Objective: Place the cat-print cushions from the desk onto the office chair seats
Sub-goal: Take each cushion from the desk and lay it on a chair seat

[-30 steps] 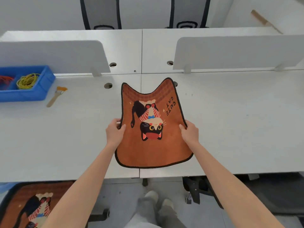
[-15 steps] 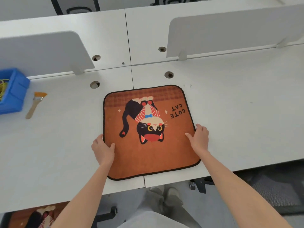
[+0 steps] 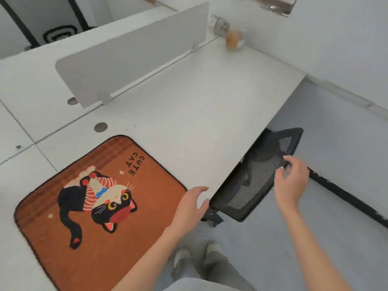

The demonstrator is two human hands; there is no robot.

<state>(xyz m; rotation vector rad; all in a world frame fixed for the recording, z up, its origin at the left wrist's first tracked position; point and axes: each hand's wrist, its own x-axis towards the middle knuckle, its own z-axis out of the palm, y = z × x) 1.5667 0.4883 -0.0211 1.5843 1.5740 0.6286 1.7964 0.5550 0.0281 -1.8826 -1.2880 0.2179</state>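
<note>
Head view, looking down over my two bare forearms. The orange cat-print cushion with a black border and the words "CUTE CAT" (image 3: 100, 198) lies flat on the white worktop (image 3: 189, 114), at its near edge, with the printed cat facing me upside down and no hand on it. My left hand (image 3: 192, 206) hovers at the worktop's front edge, just beside the cushion's right border; its fingers (image 3: 200, 189) are spread and relaxed, gripping nothing. My right hand (image 3: 290, 181) is out past the worktop edge, over the black mesh back of the office chair (image 3: 255, 175), which is pushed under the worktop so that only the mesh panel and part of its black frame show; the seat itself is hidden. The right-hand fingers (image 3: 290, 158) are parted and curled near the upper rim of the mesh; I cannot tell whether they touch it. A white privacy divider panel (image 3: 134, 53) stands upright along the far side of the worktop, and a blurred bottle with an orange lower part (image 3: 230, 33) stands at the far right corner. My shoes (image 3: 197, 259) stand on the grey floor (image 3: 325, 227).
</note>
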